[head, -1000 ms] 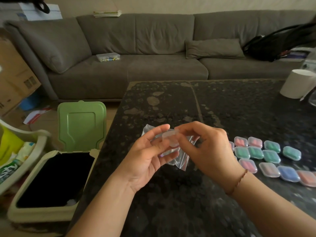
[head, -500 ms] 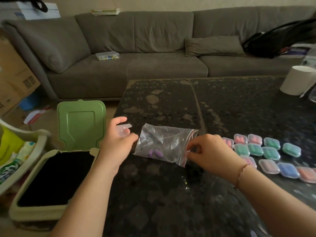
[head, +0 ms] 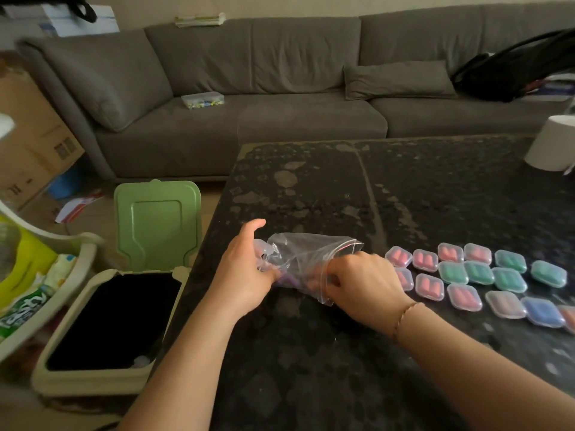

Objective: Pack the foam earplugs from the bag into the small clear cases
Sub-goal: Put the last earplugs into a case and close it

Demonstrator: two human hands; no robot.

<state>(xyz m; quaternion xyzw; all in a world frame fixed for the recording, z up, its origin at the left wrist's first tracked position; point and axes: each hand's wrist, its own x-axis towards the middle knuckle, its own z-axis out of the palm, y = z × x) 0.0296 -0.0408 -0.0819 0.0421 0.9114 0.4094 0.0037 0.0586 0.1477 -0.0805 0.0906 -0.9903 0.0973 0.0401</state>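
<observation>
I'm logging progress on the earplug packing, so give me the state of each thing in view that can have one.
Bag: open at its mouth, lying on the table.
Filled cases: closed.
Bin lid: flipped up.
Left hand: holding a clear case.
Right hand: reaching into the bag's mouth.

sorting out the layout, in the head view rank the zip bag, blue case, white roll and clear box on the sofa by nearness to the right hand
1. zip bag, at the right hand
2. blue case, table, right
3. white roll, far right corner
4. clear box, sofa seat, left
</observation>
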